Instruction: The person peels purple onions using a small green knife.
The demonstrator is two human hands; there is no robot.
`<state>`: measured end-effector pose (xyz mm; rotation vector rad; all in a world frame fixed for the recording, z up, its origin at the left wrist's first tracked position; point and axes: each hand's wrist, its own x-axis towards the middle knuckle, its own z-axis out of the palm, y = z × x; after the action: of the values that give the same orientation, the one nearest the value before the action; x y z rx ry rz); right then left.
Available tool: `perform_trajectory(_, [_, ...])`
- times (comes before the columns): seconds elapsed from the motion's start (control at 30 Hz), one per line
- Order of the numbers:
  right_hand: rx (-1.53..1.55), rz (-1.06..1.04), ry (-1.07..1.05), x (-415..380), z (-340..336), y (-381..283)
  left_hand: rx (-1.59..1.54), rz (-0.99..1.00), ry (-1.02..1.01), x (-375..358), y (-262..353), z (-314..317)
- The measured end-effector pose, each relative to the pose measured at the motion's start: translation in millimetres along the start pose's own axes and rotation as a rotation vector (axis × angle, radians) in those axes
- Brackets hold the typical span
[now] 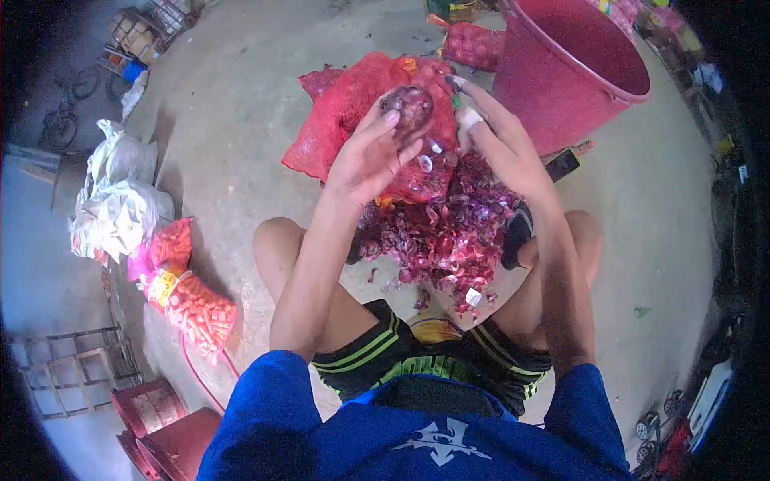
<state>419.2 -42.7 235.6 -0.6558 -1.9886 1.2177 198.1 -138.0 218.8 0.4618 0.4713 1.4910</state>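
My left hand [369, 156] holds a dark red onion [409, 109] up above a red mesh sack [345, 108]. To its right, my right hand [497, 136] has something light wrapped round a finger or the thumb, and a small green and dark item shows at its fingertips, too small to name for certain. The mesh sack lies on the floor in front of me. A heap of purple-red onion skins [449, 240] spreads between my legs, below both hands.
A large red tub [533, 92] stands at the right, with a phone [562, 165] on the floor below it. Another red mesh sack [473, 46] lies behind. White sacks [124, 208] and a bag of carrots [200, 313] are at the left.
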Motion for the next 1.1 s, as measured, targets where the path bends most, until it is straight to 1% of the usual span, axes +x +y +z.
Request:
perform_trajectory(0.03, [-0.001, 0.001, -0.001, 0.5, 0.0, 0.4, 0.033, -0.008, 0.005, -0.8, -0.2, -0.3])
perform_trajectory(0.1, [0.094, 0.042, -0.021, -0.6, 0.5, 0.9, 0.063, -0.017, 0.016, -2.8, -2.3, -1.4])
perform_trajectory(0.13, [0.094, 0.048, -0.024, -1.6, 0.8, -1.0, 0.069, 0.011, 0.014, -2.1, -4.5, 0.3])
perform_trajectory(0.2, [0.020, -0.027, -0.036, -2.8, 0.2, -5.4, 0.072, 0.037, 0.017, -1.5, -6.0, 1.4])
perform_trajectory(0.23, [0.022, -0.020, -0.040, -4.2, 0.5, -7.7, 0.091, 0.046, 0.044, -1.9, -6.2, 0.4])
perform_trajectory(0.3, [-0.096, -0.102, -0.063, -6.5, 2.5, -12.4, 0.110, 0.052, 0.078, -3.3, -7.2, -1.4])
perform_trajectory(0.37, [-0.127, -0.121, -0.076, -7.6, 4.8, -17.7, 0.182, 0.117, 0.109, -2.9, -7.7, 0.7])
perform_trajectory(0.4, [-0.162, -0.144, -0.088, -8.9, 5.5, -19.2, 0.181, 0.109, 0.113, -3.0, -8.1, 1.8])
perform_trajectory(0.47, [-0.174, -0.156, -0.084, -8.0, 5.7, -19.0, 0.219, 0.161, 0.075, -2.8, -7.4, 4.6])
perform_trajectory(0.5, [-0.189, -0.174, -0.082, -8.0, 5.7, -17.8, 0.219, 0.153, 0.078, -2.6, -7.7, 6.1])
perform_trajectory(0.53, [-0.186, -0.169, -0.081, -7.6, 5.4, -16.0, 0.262, 0.192, 0.086, -2.0, -7.1, 8.0])
perform_trajectory(0.57, [-0.179, -0.207, -0.079, -7.1, 5.6, -13.9, 0.305, 0.231, 0.096, -1.8, -6.4, 8.9])
perform_trajectory(0.6, [-0.172, -0.244, -0.076, -7.7, 6.3, -12.5, 0.307, 0.225, 0.101, -1.3, -6.7, 9.3])
perform_trajectory(0.67, [-0.179, -0.221, -0.079, -7.7, 7.4, -15.0, 0.360, 0.303, 0.092, 1.0, -8.3, 8.5])
perform_trajectory(0.73, [-0.192, -0.202, -0.083, -7.1, 7.6, -13.2, 0.372, 0.318, 0.083, 4.0, -9.1, 7.6])
perform_trajectory(0.8, [-0.254, -0.280, -0.057, -5.8, 6.8, -7.2, 0.382, 0.332, 0.074, 3.8, -10.2, 6.7])
perform_trajectory(0.87, [-0.257, -0.264, -0.061, -5.4, 6.2, -7.4, 0.467, 0.365, 0.081, 4.2, -8.4, 8.1])
perform_trajectory(0.93, [-0.262, -0.249, -0.067, -5.2, 4.8, -10.7, 0.461, 0.351, 0.067, 3.2, -3.4, 8.2])
perform_trajectory(1.0, [-0.371, -0.189, -0.097, -5.8, 4.5, -16.3, 0.457, 0.336, 0.050, 3.6, -2.2, 8.4])
perform_trajectory(1.1, [-0.363, -0.205, -0.047, -6.0, 9.5, -19.4, 0.446, 0.357, 0.073, 3.8, -3.9, 9.7])
